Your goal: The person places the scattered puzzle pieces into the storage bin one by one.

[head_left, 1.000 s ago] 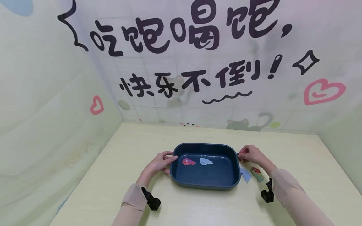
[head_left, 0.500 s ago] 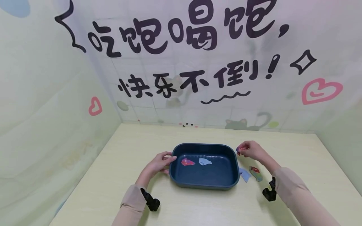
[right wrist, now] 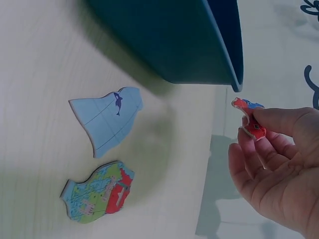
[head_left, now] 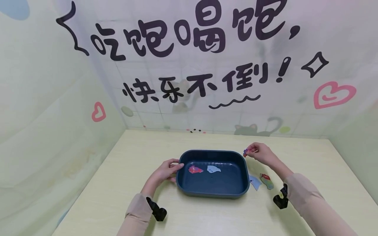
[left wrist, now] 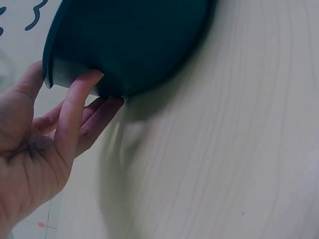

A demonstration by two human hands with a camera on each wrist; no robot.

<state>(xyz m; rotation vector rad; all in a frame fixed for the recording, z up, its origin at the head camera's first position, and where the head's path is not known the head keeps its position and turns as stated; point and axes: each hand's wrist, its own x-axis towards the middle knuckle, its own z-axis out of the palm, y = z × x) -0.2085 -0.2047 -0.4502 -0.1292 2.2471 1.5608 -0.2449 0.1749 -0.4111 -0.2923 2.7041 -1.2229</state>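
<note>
A dark blue rectangular plastic basin sits on the table. My left hand grips its left end, the thumb over the rim and the other fingers against the outside. In the right wrist view, my right hand pinches a small red and blue puzzle piece between thumb and fingers, just outside the basin's far right corner. Inside the basin lie a red puzzle piece and a pale blue puzzle piece. Beside its right end are a light blue piece with a dolphin and a green and red piece.
The pale wood-grain table ends at a printed cloth backdrop with large dark writing. Cloth walls rise along both sides. A black camera mount is strapped to each wrist.
My right hand has lifted the red and blue puzzle piece from beside the basin's right end and moved it up toward the far right corner. The left hand keeps its hold on the basin.
</note>
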